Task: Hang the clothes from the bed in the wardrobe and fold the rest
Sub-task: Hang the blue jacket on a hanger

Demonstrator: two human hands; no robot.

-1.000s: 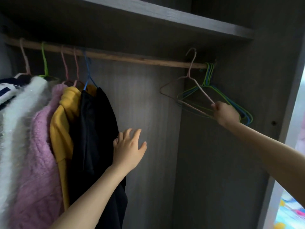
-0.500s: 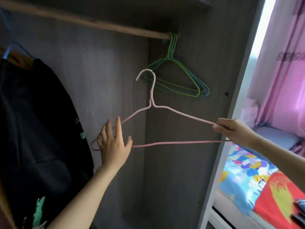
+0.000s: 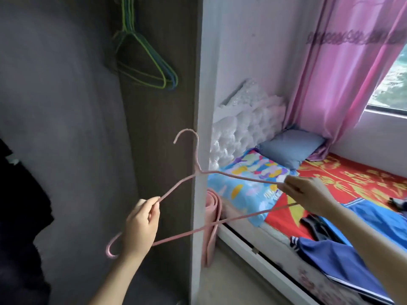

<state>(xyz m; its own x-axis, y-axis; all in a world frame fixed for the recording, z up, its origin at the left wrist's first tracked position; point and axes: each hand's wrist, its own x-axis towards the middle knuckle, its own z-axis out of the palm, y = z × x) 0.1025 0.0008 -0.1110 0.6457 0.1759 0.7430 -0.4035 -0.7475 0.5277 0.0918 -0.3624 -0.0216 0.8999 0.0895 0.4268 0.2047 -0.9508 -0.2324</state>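
I've swung the pink hanger (image 3: 198, 170) out toward the bed (image 3: 242, 241), left hand (image 3: 141, 227) and right hand (image 3: 308, 192) each pinching a shoulder; next it needs threading into the blue garment (image 3: 330, 258) at the bed's near edge.

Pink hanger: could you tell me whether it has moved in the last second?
Yes: the pink hanger came off the rail and now sits below the green and blue hangers, gripped by left hand and right hand.

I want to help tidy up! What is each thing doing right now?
pink hanger: empty, held up by both hands
left hand: gripping the hanger's left arm
right hand: pinching its right arm
green and blue hangers: hanging empty in wardrobe
blue clothes: lying crumpled on bed
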